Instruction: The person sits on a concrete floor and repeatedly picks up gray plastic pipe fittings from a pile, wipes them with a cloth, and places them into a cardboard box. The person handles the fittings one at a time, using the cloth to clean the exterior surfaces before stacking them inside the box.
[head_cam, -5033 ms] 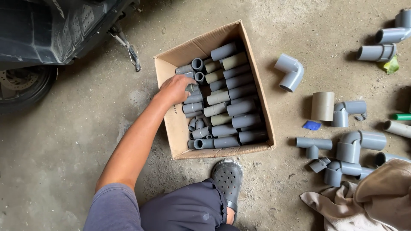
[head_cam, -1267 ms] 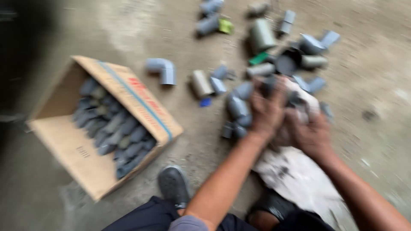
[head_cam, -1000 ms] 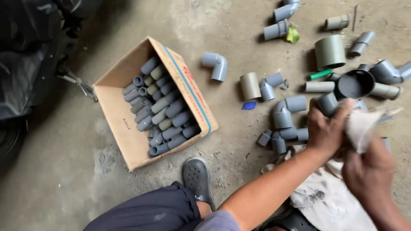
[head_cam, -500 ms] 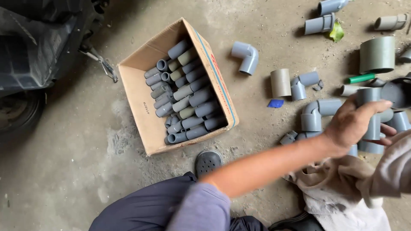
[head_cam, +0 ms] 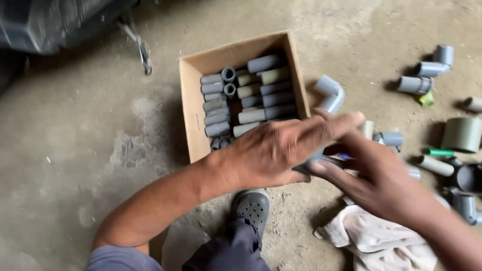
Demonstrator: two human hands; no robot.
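My left hand (head_cam: 281,150) reaches across the near right corner of a cardboard box (head_cam: 191,115) packed with several grey pipe fittings (head_cam: 251,93). A grey fitting (head_cam: 314,159) shows between its thumb and fingers, mostly hidden and blurred. My right hand (head_cam: 381,175) is right beside it, fingers spread and touching the same spot; whether it grips anything is unclear. A grey elbow fitting (head_cam: 329,93) lies just past the box's right wall.
More grey fittings (head_cam: 427,70) and a wide grey coupling (head_cam: 462,134) lie scattered on the concrete floor at the right, with a green marker (head_cam: 441,152). A pale cloth (head_cam: 376,241) lies under my right forearm. My grey clog (head_cam: 251,208) sits below the box. A dark vehicle (head_cam: 55,20) stands at the top left.
My left hand has swung back from the loose fittings at the right to the box's near corner, and my right hand has come in beside it. The view has shifted back over the box.
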